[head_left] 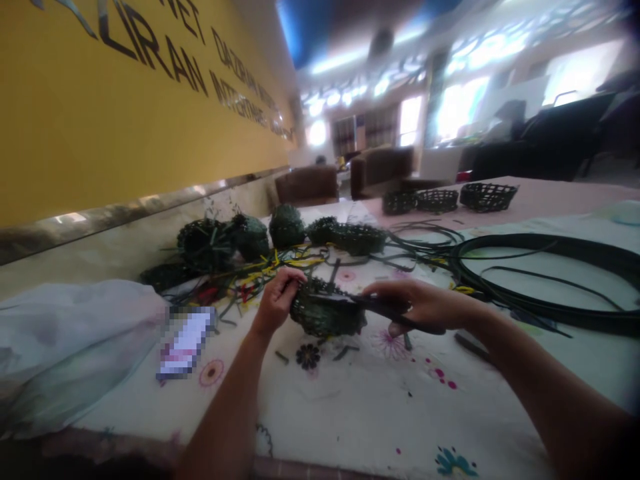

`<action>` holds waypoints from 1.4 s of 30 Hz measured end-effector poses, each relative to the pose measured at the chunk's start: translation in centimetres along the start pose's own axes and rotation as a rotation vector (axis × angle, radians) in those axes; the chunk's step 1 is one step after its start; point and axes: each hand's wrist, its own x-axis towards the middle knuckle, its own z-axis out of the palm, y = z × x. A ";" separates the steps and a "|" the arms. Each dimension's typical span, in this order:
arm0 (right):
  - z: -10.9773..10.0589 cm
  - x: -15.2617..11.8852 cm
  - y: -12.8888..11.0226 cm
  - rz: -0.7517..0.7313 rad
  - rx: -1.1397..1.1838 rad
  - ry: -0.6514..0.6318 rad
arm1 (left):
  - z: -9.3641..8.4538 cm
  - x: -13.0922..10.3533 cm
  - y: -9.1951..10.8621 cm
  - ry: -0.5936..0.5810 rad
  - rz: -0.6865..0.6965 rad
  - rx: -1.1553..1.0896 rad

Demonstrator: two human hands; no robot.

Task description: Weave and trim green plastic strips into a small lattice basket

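The basket point(327, 313), small, dark green and woven, is held above the tablecloth point(350, 407) between both hands. The left hand point(277, 300) is closed on its left rim, fingers point(293, 277) curled over the edge and pinching the weave. The right hand point(425, 307) is wrapped around dark scissors point(370, 303), whose blades are laid across the basket's top, just right of the left fingers. Beyond the fingers, loose green and yellow strips point(280, 260) are scattered, and finished baskets point(285, 227) are lined up farther back. To the right of the right hand, a large coil point(550, 280) of dark strip is spread. Left of the left hand, a blurred flat object point(185, 343) and a white bag point(65, 340) are seen.
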 end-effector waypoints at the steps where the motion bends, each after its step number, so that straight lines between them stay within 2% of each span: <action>1: 0.2 0.1 -0.2 -0.008 -0.026 0.010 | 0.1 0.0 0.1 0.009 -0.016 -0.016; 8: 1.3 0.5 -0.9 -0.045 -0.152 0.135 | 0.4 0.1 0.3 0.048 -0.049 -0.084; 21: 1.7 0.3 -2.1 -0.087 -0.281 0.093 | -0.4 0.2 0.3 -0.041 -0.049 -0.094; 34: 1.6 0.3 -1.3 0.035 0.011 -0.041 | -0.7 0.1 0.7 -0.042 -0.080 -0.128; 38: 1.8 0.4 -1.5 0.046 0.061 -0.038 | -0.7 0.1 0.7 -0.034 -0.086 -0.154; 42: 2.1 0.6 -1.2 0.045 0.226 -0.111 | -0.7 0.1 0.9 -0.015 -0.089 -0.160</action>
